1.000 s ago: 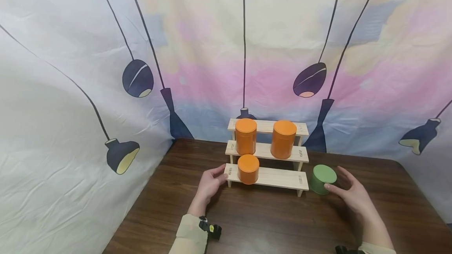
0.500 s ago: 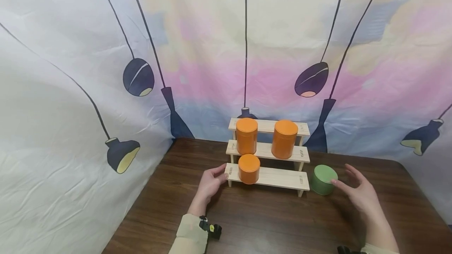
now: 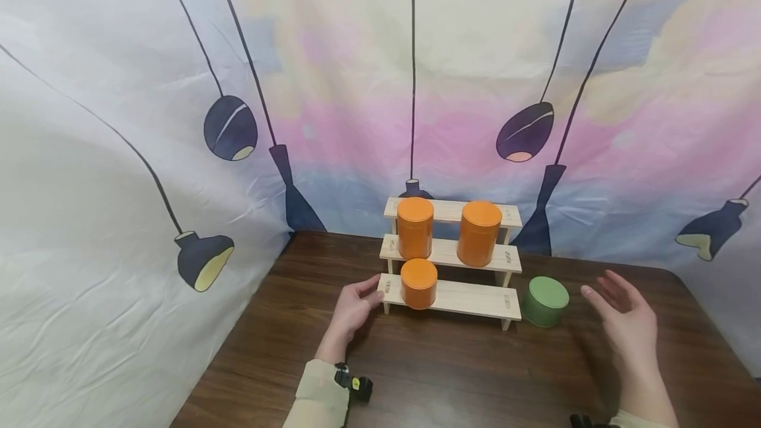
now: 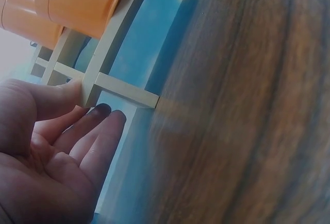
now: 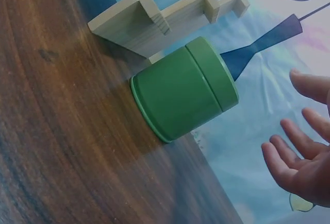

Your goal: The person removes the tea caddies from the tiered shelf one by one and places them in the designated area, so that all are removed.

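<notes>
A three-tier wooden display stand (image 3: 470, 300) sits on the table. My left hand (image 3: 352, 312) pinches the left end of its lowest board, thumb on top in the left wrist view. On that board, toward the left, stands a short orange tin (image 3: 419, 287). Two taller orange tins (image 3: 479, 235) stand on the middle tier. A short green tin (image 3: 545, 302) with its lid on is upright on the table, just right of the stand. My right hand (image 3: 633, 325) is held to the right of the green tin, apart from it, with fingers spread and nothing in them.
The dark wood-grain table (image 3: 440, 382) spreads around the stand. Behind it hangs a cloth backdrop (image 3: 357, 84) printed with lamps, which also runs along the left side. A strapped black device (image 3: 357, 385) is on the left wrist.
My right hand has let go of the green tin and drawn back to the right. The green tin stays by the stand. My left hand keeps its place.
</notes>
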`<state>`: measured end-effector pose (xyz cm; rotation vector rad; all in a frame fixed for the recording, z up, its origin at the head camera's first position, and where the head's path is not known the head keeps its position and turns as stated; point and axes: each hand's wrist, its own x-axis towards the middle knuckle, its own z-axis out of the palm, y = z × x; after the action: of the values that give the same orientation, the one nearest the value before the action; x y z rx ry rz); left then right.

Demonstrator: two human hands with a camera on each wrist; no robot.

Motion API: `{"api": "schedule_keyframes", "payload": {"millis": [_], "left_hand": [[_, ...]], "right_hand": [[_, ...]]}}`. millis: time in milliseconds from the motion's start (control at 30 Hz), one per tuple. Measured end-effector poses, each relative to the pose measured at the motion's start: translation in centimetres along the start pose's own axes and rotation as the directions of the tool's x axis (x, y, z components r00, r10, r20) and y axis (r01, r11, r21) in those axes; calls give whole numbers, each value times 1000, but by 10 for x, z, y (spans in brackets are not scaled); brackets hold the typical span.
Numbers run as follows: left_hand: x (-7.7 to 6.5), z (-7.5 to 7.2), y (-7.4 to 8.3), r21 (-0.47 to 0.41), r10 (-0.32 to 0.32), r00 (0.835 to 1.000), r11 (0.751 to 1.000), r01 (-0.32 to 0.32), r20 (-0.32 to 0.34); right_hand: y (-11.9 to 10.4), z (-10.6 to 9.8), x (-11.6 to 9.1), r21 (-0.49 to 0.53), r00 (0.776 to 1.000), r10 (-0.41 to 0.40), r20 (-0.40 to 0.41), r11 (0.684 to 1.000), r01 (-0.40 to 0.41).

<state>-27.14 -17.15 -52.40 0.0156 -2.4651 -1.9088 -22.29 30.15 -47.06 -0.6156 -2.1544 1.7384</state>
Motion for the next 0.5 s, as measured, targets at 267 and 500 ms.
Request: {"api": "schedule_keyframes", "payload": {"millis": [267,500], "left_hand": [[-1,-1,1,23,-7,1000,1000,7,-6],[-2,-1,5,21,7,1000,1000,-7,-2]], "right_hand": [[-4,1,-4,163,999,25,-29,986,-20],[-8,7,-8,143,1000,-13,-16,990,15]]}}
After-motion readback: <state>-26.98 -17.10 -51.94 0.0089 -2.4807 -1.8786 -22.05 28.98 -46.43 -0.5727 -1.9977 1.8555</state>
